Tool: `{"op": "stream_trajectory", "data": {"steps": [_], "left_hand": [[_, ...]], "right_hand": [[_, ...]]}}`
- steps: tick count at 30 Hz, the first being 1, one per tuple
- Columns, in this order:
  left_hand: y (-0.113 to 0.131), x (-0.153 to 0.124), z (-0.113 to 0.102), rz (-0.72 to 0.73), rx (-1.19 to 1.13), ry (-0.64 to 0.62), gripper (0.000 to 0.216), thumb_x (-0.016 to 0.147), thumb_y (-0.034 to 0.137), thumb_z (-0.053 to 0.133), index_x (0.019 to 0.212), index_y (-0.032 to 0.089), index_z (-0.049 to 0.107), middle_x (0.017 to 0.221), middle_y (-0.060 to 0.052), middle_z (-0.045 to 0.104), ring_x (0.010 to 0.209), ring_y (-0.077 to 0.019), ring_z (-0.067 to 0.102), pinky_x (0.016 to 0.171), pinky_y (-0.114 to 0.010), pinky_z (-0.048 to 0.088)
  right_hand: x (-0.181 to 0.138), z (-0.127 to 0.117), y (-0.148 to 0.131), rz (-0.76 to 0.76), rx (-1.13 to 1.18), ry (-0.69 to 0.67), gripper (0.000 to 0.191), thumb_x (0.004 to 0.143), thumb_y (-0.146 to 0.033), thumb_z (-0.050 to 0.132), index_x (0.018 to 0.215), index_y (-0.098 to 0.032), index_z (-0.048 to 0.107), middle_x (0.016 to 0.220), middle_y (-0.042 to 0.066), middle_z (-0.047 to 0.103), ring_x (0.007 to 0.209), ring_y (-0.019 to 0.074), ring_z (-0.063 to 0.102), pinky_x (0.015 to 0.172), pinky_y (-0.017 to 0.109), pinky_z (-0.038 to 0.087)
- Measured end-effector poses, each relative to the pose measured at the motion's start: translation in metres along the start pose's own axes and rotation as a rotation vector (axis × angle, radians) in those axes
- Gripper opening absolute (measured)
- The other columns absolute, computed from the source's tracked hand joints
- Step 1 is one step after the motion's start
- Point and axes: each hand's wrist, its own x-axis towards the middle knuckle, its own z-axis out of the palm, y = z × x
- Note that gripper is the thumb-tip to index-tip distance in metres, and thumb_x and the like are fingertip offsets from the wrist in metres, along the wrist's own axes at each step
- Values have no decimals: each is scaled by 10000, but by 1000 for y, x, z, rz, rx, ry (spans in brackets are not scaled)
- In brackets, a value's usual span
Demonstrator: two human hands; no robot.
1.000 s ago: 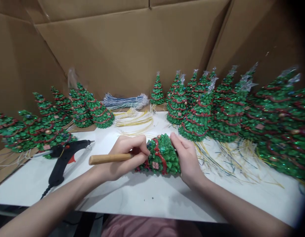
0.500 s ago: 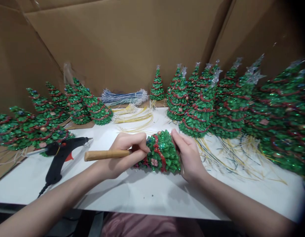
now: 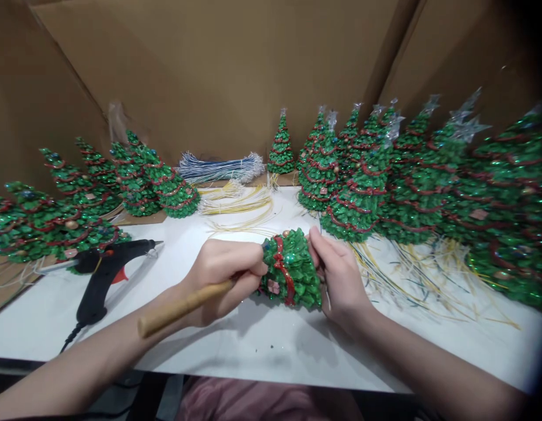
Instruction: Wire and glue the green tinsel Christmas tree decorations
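A green glittery Christmas tree figurine with red garlands lies on its side above the white table, its base toward the right. My right hand is closed round the base end, thumb on top. In my left hand is a tool with a round wooden handle, the handle slanting down and left out of the fist. That hand is pressed close to the upper part of the tree. The tool's working end and the tree's tip are hidden behind my left fingers.
A black glue gun lies at the left beside several tree figurines. More star-topped trees crowd the right, with loose yellow and green wires in front. Bundles of blue wires and yellow wires lie at the back before cardboard walls.
My left hand has turned, so the wooden handle has swung from nearly level to slanting down toward me. The tree and my right hand stay almost in place. The view has shifted slightly.
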Motion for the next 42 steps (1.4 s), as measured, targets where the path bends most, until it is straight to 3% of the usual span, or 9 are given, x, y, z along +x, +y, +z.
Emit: {"op": "stream_trajectory", "data": {"steps": [3, 12, 25, 36, 42], "left_hand": [[-1, 1, -1, 84, 43, -29, 192, 782, 42, 473, 642, 165, 426, 575, 38, 363, 527, -78, 327, 499, -223, 265], [-16, -2, 5, -131, -291, 69, 236, 816, 79, 544, 622, 155, 432, 559, 46, 430, 519, -62, 370, 504, -216, 288], [-21, -6, 15, -110, -390, 114, 273, 847, 75, 526, 622, 154, 392, 580, 45, 399, 539, -55, 351, 513, -219, 286], [-21, -7, 19, -260, -629, 223, 227, 781, 78, 585, 617, 153, 447, 584, 30, 488, 513, -61, 423, 473, -193, 325], [-24, -6, 21, -257, -754, 255, 206, 754, 45, 602, 632, 153, 476, 588, 32, 510, 507, -62, 450, 465, -188, 327]], "right_hand": [[-1, 1, 0, 5, 14, 19, 519, 762, -522, 608, 465, -176, 360, 442, -68, 277, 391, 55, 205, 371, 238, 132], [-3, 2, 2, 9, 44, 27, 513, 779, -476, 610, 461, -179, 338, 431, -69, 270, 384, 55, 222, 378, 240, 142], [-5, 1, 6, -42, 57, 2, 453, 832, -415, 581, 507, -181, 368, 478, -61, 305, 449, 71, 280, 451, 249, 217], [-5, 1, 5, -39, 5, 34, 452, 811, -447, 592, 509, -180, 388, 491, -55, 321, 464, 75, 297, 454, 239, 241], [-5, 0, 5, -20, -30, 41, 473, 780, -470, 615, 492, -187, 369, 476, -57, 318, 430, 74, 283, 418, 238, 235]]}}
